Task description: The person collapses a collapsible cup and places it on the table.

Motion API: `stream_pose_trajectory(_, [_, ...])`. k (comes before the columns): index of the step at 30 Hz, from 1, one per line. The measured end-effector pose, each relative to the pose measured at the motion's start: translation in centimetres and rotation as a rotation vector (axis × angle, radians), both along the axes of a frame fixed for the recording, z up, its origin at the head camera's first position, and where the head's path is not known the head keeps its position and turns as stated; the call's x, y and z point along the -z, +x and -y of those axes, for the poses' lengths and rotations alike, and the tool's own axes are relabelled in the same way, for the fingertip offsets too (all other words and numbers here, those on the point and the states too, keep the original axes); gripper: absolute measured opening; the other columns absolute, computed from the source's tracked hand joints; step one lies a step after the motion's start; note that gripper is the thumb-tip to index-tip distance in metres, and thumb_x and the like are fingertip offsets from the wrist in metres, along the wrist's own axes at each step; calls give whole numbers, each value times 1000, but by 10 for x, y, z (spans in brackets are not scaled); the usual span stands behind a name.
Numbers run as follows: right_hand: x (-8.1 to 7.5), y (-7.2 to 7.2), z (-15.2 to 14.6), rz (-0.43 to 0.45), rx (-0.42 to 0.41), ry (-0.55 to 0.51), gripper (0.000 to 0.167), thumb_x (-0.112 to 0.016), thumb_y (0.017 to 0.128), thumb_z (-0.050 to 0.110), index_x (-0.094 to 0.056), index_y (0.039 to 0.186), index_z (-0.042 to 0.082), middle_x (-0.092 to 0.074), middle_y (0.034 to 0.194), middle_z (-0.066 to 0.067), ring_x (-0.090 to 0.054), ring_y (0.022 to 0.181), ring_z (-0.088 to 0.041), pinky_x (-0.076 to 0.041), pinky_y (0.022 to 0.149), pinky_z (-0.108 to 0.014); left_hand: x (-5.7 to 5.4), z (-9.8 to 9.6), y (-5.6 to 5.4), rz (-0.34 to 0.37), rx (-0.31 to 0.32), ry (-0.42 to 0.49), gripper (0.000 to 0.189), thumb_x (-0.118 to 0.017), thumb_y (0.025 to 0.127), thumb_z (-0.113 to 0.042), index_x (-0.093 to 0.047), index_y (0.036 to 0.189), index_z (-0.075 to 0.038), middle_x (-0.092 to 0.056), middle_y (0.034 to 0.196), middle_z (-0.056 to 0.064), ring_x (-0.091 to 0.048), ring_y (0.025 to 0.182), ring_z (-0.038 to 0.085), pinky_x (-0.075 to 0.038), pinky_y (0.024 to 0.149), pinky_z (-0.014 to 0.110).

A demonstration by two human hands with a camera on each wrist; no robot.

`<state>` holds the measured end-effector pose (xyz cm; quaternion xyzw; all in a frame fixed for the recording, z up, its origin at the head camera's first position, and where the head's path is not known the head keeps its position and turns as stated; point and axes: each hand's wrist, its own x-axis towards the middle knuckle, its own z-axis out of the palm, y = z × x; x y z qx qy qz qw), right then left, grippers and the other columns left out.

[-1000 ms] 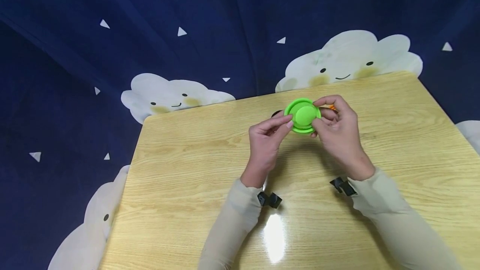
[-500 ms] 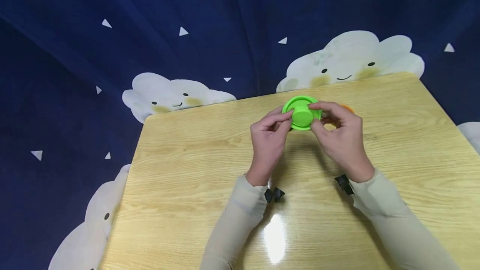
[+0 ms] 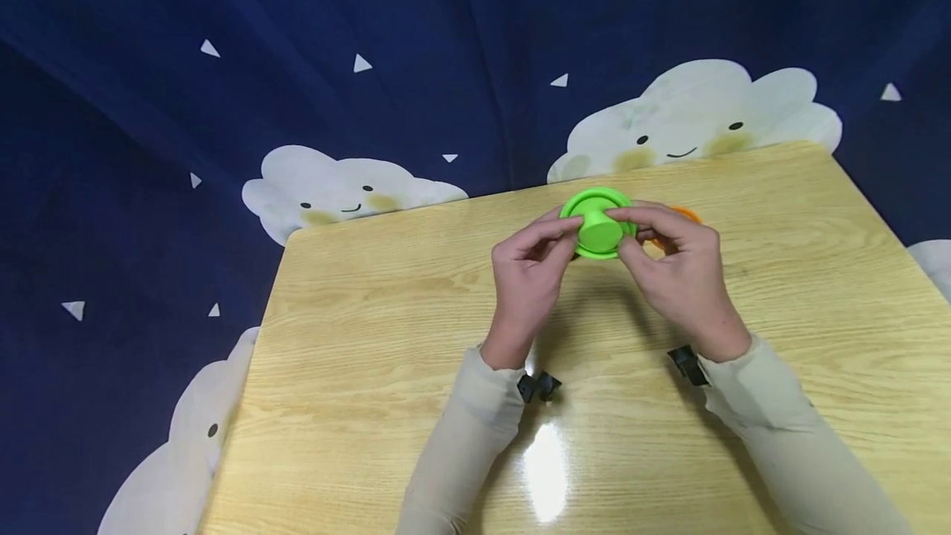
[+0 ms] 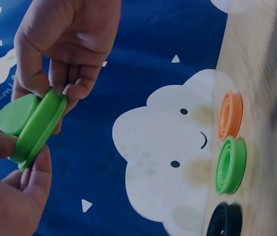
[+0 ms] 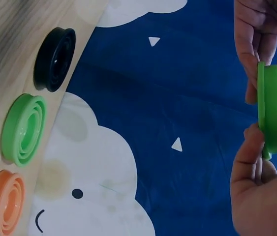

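Note:
Both hands hold a bright green collapsible cup point(image 3: 600, 235) above the far part of the table. Its round rim is turned away and its middle section stands out toward me as a short stub with a flat end. My left hand point(image 3: 529, 271) pinches its left side between thumb and fingers. On the right side, my right hand point(image 3: 683, 271) pinches it, index finger reaching over the stub. In the left wrist view the cup point(image 4: 27, 123) shows from the side, the stub out beyond the thick rim. In the right wrist view, fingers and the frame edge partly hide the stub.
Behind the hands, along the table's far edge, stand a flattened orange cup point(image 4: 235, 118), a flattened green cup point(image 4: 237, 167) and a flattened black cup point(image 5: 49, 59). The wooden table point(image 3: 357, 353) meets a dark blue cloth point(image 3: 416, 48) printed with clouds.
The green cup's middle has come out from the rim into a longer stub, and the cup has tilted. The fingers have shifted inward onto it. More of the orange cup shows beside the right hand.

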<state>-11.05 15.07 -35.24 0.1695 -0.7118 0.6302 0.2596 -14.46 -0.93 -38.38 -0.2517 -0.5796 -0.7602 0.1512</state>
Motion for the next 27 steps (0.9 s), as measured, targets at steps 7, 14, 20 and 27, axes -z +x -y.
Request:
stream_pose_trajectory(7, [7,-6,-6,-12,-66,26,38,-50,82,-28,-72,108,-12,-70,114,-17,-65,102,-17,-55,76,-19,-3,2,-2,-86,42,-58,17,-61,94,13,-67,108,21,-65,124,25,-66,110,29,-59,86,42])
stream_pose_trajectory(14, [2,-2,-6,-22,-23,139,39,-51,84,-27,-73,110,-7,-70,118,-18,-65,103,-13,-54,75,-17,-5,3,-4,-185,-24,-210,18,-61,95,10,-71,109,12,-68,121,21,-68,89,18,-59,67,31])
stream_pose_trajectory(20, [-11,3,-1,-109,38,217,39,-52,79,-30,-73,105,-10,-70,112,-22,-63,88,-12,-49,68,-15,-5,2,-5,-229,-98,-274,19,-61,93,11,-74,107,9,-69,118,20,-67,75,21,-58,60,28])
stream_pose_trajectory(27, [17,-14,-5,-250,155,336,41,-57,77,-24,-77,106,-2,-72,112,-16,-56,70,-16,-40,61,-11,-2,-1,-4,-331,-255,-359,23,-63,88,17,-76,103,7,-70,112,21,-67,69,20,-57,59,20])
